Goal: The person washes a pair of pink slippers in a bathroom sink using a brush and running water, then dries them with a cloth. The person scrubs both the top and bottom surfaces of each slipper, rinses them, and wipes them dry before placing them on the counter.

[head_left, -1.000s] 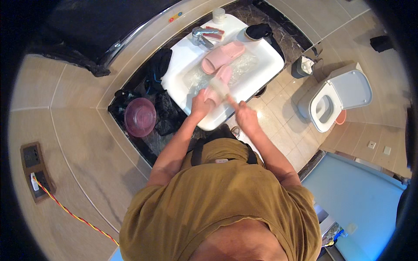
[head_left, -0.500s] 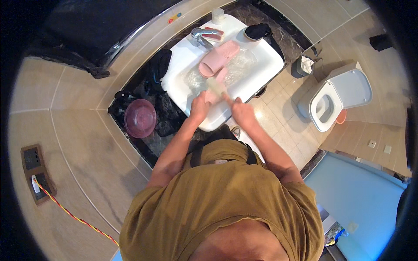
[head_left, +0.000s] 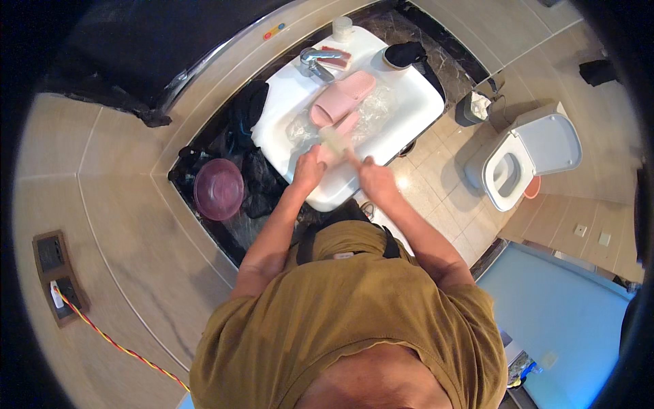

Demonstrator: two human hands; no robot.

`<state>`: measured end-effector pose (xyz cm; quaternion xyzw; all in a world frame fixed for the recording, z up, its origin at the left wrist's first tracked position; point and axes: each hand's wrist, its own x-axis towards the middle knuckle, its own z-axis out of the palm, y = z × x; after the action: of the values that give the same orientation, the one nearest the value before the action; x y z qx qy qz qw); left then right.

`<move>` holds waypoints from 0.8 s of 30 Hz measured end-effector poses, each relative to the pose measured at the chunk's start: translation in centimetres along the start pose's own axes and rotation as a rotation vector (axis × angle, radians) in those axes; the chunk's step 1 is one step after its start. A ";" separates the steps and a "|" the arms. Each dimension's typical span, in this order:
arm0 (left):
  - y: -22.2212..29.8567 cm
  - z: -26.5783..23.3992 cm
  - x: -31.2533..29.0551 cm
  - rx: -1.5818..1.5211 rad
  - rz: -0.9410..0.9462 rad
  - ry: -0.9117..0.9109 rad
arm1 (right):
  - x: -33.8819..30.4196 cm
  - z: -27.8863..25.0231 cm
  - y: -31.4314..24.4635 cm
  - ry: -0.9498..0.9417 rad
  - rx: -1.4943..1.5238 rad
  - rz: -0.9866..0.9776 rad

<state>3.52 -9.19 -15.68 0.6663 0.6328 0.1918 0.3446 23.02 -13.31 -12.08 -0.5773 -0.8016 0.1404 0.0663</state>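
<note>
A pink slipper [head_left: 342,99] lies in the water of the white sink [head_left: 413,102], beneath the chrome faucet [head_left: 317,63]. Nearer to me a second pink slipper [head_left: 349,123] is tilted over the basin, and my left hand [head_left: 308,172] is closed on its near end. My right hand [head_left: 376,181] grips the handle of a pale brush [head_left: 334,141], whose head rests against that slipper. The brush is slightly smeared by motion and covers part of the slipper. Both hands are above the near rim of the sink.
A pink plastic basin [head_left: 219,189] and dark cloth [head_left: 255,180] occupy the dark counter at left. A clear cup [head_left: 342,28] and a black cloth item [head_left: 405,54] stand at the sink's back edge. To the right are a trash bin [head_left: 470,109] and a toilet [head_left: 504,174].
The brush has shifted slightly left across the held slipper. My hands have moved a little left and down. The slipper in the water looks much the same.
</note>
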 end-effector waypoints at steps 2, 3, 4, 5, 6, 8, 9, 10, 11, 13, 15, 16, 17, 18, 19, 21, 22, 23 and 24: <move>-0.7 0.7 0.1 0.014 0.074 0.014 | 2.6 0.5 3.7 -0.096 -0.120 0.167; -0.9 0.9 0.3 0.008 0.091 0.025 | 3.7 0.7 5.7 -0.075 -0.124 0.217; -1.0 1.1 0.5 0.002 0.110 0.034 | 4.8 1.0 7.4 -0.052 -0.167 0.258; -1.0 0.8 0.5 0.001 0.123 0.046 | 5.9 0.9 8.6 0.001 -0.153 0.261; -0.8 0.7 0.6 0.000 0.085 0.024 | 6.6 1.0 9.7 -0.037 -0.121 0.247; -0.5 -0.1 0.8 0.002 0.001 -0.014 | 6.7 0.4 8.7 -0.070 -0.101 0.223; -0.5 -0.4 1.0 0.013 0.001 -0.004 | 5.8 0.2 7.0 -0.062 -0.120 0.216; -0.6 -0.3 0.9 0.017 -0.006 0.007 | 4.5 -1.1 4.6 -0.057 -0.096 0.190; -0.5 -0.3 1.0 0.020 -0.009 0.018 | 3.0 -1.4 3.0 -0.064 -0.095 0.144; -1.6 0.1 2.2 -0.011 -0.023 -0.002 | 0.6 -2.3 -0.2 -0.113 -0.048 0.078; -2.1 0.4 2.1 -0.049 -0.030 -0.025 | -0.9 -0.7 -1.0 -0.066 0.052 -0.065; -1.9 0.1 2.2 -0.070 -0.027 -0.020 | -0.6 -0.4 -0.6 -0.077 0.027 -0.037; -1.6 -0.1 2.2 -0.089 -0.020 -0.016 | 0.3 -0.3 0.2 -0.085 0.003 -0.006; -1.7 0.1 2.4 -0.085 -0.021 -0.017 | 1.2 -0.1 1.2 -0.093 -0.022 0.025; -1.9 0.4 2.5 -0.082 -0.023 -0.020 | 2.4 0.6 2.8 -0.065 -0.055 0.125; -1.6 0.6 2.3 -0.072 -0.018 -0.010 | 4.8 1.8 6.7 -0.060 -0.085 0.267; -1.0 0.2 2.0 -0.068 -0.013 0.013 | 5.9 1.3 8.0 -0.094 -0.047 0.250; -0.6 -0.1 1.9 -0.065 -0.008 0.035 | 6.4 1.1 8.8 -0.127 -0.010 0.234; -0.7 -0.1 1.9 -0.054 -0.006 0.027 | 6.0 1.4 8.8 -0.090 -0.013 0.235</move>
<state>3.21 -7.35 -16.47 0.6523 0.6339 0.2166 0.3545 28.69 -5.25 -16.44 -0.6609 -0.7314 0.1678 0.0097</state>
